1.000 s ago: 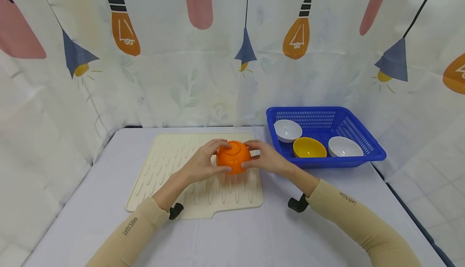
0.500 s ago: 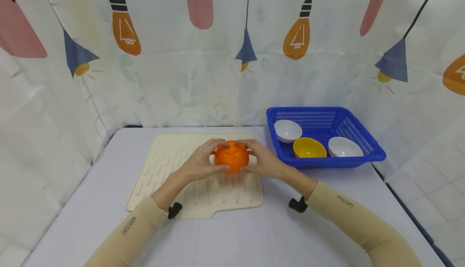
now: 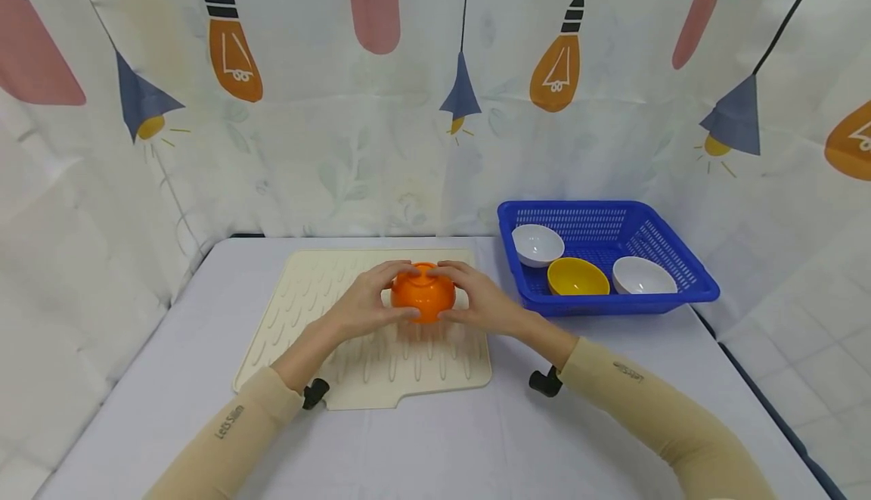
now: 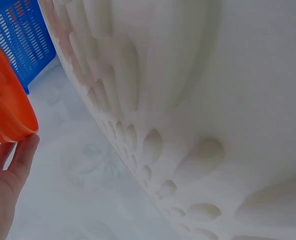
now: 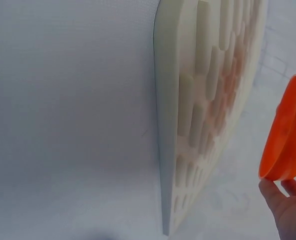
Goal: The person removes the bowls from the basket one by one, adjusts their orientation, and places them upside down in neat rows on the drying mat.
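An orange bowl [image 3: 423, 297] is upside down above the cream ridged drying mat [image 3: 381, 368], its foot ring facing up. My left hand [image 3: 361, 302] grips its left side, thumb low and fingers near the foot ring. From the other side my right hand [image 3: 486, 305] holds it the same way. In the left wrist view, fingertips touch the rim of the orange bowl [image 4: 10, 100] at the left edge. The right wrist view catches the bowl [image 5: 288, 135] at its right edge, its opening turned toward the ridged mat [image 5: 188, 110].
A blue perforated basket [image 3: 615, 305] stands at the back right. In it are a white bowl [image 3: 539, 246], a yellow bowl [image 3: 578, 277] and another white bowl [image 3: 643, 276]. A patterned curtain [image 3: 292, 152] hangs behind the white-covered table [image 3: 435, 454].
Both hands have shifted a little to the left with the orange bowl. My right hand's fingers have moved further across the bowl's top. The basket and mat stay put.
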The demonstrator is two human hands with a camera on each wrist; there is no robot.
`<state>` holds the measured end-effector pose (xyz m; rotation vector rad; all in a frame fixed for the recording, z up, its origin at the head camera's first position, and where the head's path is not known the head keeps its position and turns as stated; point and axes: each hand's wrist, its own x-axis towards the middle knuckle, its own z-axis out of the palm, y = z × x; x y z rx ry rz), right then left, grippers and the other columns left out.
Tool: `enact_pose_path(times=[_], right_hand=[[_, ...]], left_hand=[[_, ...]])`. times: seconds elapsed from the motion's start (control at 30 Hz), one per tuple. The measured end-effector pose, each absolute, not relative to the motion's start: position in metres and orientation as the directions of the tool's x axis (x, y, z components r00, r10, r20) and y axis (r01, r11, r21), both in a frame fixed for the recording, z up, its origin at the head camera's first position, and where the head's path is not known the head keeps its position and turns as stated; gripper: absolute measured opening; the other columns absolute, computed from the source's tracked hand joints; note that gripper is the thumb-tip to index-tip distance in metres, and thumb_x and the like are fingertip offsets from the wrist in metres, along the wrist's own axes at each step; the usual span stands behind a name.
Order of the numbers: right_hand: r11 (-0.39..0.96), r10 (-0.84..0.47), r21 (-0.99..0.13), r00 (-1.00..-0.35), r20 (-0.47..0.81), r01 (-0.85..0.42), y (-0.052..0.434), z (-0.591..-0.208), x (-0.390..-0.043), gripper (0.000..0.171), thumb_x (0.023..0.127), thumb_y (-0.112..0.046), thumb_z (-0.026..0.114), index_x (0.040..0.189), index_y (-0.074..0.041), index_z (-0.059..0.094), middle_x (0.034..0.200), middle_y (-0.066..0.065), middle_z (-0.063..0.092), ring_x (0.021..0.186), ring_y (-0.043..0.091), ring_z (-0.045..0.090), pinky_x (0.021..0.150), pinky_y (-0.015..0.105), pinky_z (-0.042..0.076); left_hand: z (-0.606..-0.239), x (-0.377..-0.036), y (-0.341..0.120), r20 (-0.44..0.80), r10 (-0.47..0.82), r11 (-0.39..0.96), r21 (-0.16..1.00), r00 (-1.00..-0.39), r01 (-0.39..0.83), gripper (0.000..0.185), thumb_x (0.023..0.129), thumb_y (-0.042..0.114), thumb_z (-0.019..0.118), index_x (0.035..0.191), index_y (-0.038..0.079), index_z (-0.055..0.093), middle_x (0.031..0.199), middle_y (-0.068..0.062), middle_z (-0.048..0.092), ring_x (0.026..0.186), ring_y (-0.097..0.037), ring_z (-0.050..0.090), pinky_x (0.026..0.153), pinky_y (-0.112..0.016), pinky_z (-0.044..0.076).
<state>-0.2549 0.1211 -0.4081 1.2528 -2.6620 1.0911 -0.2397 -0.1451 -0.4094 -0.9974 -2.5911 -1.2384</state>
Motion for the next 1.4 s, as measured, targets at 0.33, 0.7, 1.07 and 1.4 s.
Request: enact_pose_path(times=[0.33,0.7,1.07,1.4], right_hand=[[0.399,-0.679,-0.581,-0.655,0.332,-0.709,0.096,-0.414,-0.263,0.062,0.089,-0.013,0.083,0.145,-0.012,0.055,0.151,0.013,0.048,0.138,0.031,0.047,0.110,0.048,0.044],[0.388,-0.667,-0.597,-0.661,0.345,-0.703,0.063,-0.414,-0.270,0.064,0.087,-0.012,0.085,0.143,-0.009,0.056,0.148,0.016,0.048,0.136,0.033,0.047,0.110,0.049,0.044],[0.432,-0.649,-0.583,-0.686,0.329,-0.688,0.030,-0.418,-0.284,0.064,0.087,-0.011,0.085,0.143,-0.011,0.056,0.149,0.014,0.046,0.136,0.031,0.047,0.111,0.043,0.044],[0.490,-0.641,-0.560,-0.711,0.289,-0.669,0.001,-0.427,-0.292,0.063,0.089,-0.011,0.082,0.145,-0.013,0.054,0.153,0.015,0.041,0.138,0.031,0.045,0.113,0.038,0.041]], left_hand=[[-0.413,-0.245,-0.167,0.338,0.485,0.456,0.689,-0.806,0.563,0.059,0.082,0.023,0.090,0.133,0.018,0.061,0.138,-0.002,0.055,0.128,-0.026,0.053,0.104,-0.052,0.049],[-0.411,-0.250,-0.197,0.336,0.449,0.479,0.691,-0.828,0.541,0.062,0.080,0.019,0.091,0.134,0.013,0.062,0.139,-0.005,0.058,0.129,-0.029,0.053,0.101,-0.055,0.050],[-0.406,-0.260,-0.222,0.271,0.422,0.459,0.759,-0.865,0.462,0.061,0.081,0.015,0.090,0.134,0.007,0.060,0.140,-0.011,0.057,0.130,-0.033,0.052,0.106,-0.058,0.045],[-0.408,-0.267,-0.244,0.194,0.409,0.457,0.802,-0.892,0.384,0.062,0.083,0.013,0.088,0.136,0.006,0.057,0.145,-0.014,0.053,0.134,-0.037,0.047,0.111,-0.060,0.038]])
